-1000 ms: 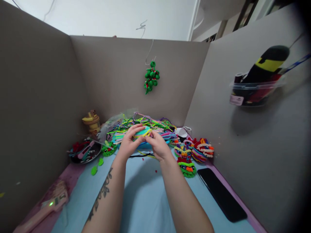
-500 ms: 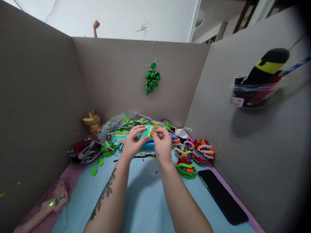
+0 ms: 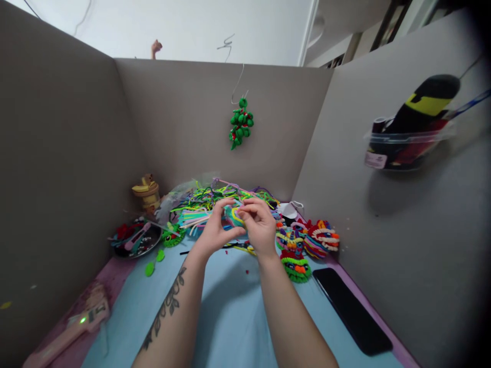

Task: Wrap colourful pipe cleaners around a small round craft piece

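Held up above the blue cloth [image 3: 230, 306] is a small teal and yellow piece of fuzzy pipe-cleaner work [image 3: 233, 215]. My left hand [image 3: 215, 230] grips its left side, fingers curled behind and thumb stretched below. My right hand [image 3: 261, 225] pinches its right side between thumb and fingers. Behind the hands lies a heap of coloured pipe cleaners [image 3: 222, 193], with a pale bundle of them [image 3: 194, 219] on the left. Partly hidden under the hands, dark and yellow strips [image 3: 241, 246] rest on the cloth.
Several finished fuzzy pieces [image 3: 295, 266] and a black phone [image 3: 351, 309] lie at right. At left are a metal dish [image 3: 140, 245], a green piece [image 3: 172, 236] and a pink glue gun [image 3: 86, 319]. Grey panels [image 3: 184, 112] surround the space; another person's hand [image 3: 156, 47] shows beyond.
The teal and yellow piece has been turned, showing a more rounded side. My left thumb has moved down, away from it. The far person's hand has dropped lower.
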Motion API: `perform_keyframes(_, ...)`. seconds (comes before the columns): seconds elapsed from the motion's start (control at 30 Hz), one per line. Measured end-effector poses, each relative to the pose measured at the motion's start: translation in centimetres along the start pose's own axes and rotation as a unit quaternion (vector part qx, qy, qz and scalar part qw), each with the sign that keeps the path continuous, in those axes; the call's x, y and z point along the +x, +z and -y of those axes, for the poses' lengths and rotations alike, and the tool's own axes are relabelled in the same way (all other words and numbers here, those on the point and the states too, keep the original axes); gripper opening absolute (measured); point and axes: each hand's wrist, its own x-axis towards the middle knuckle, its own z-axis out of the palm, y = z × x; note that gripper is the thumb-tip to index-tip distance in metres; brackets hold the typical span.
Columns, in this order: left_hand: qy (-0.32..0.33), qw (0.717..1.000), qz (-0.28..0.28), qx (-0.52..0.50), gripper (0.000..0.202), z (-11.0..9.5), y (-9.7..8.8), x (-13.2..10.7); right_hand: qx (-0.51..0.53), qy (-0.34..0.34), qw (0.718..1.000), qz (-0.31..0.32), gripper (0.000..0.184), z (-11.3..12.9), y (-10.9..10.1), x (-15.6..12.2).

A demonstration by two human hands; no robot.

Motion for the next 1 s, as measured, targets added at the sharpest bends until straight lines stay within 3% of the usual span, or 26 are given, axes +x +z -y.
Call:
perform_keyframes(0.17, 0.013, 0.999, 0.026, 0.028, 0.025, -0.5, -1.1, 0.1, -0.003, 0.001, 1.000, 0.006, 0.004, 0.2, -0.1, 0.0)
perform_keyframes(0.33, 0.014, 0.992, 0.072, 0.098, 0.017, -0.8, -1.9, 0.2, -0.036, -0.017, 0.999, 0.025, 0.005, 0.2, -0.3, 0.0)
perform_keyframes(0.6, -0.020, 0.998, 0.016, 0.060, 0.013, -1.2, -2.1, 0.4, -0.094, -0.057, 0.990, 0.088, 0.008, 0.8, -1.4, 0.5)
perform_keyframes(0.83, -0.036, 0.999, 0.001, 0.029, 0.018, -0.6, -2.2, 0.4, 0.032, 0.050, 0.984, 0.168, 0.005, -0.1, -1.1, 0.4)
perform_keyframes(1.0, -0.033, 0.998, -0.015, 0.048, 0.019, -0.6, -2.1, 0.4, 0.049, 0.107, 0.983, 0.142, 0.012, -0.4, -0.5, 0.2)
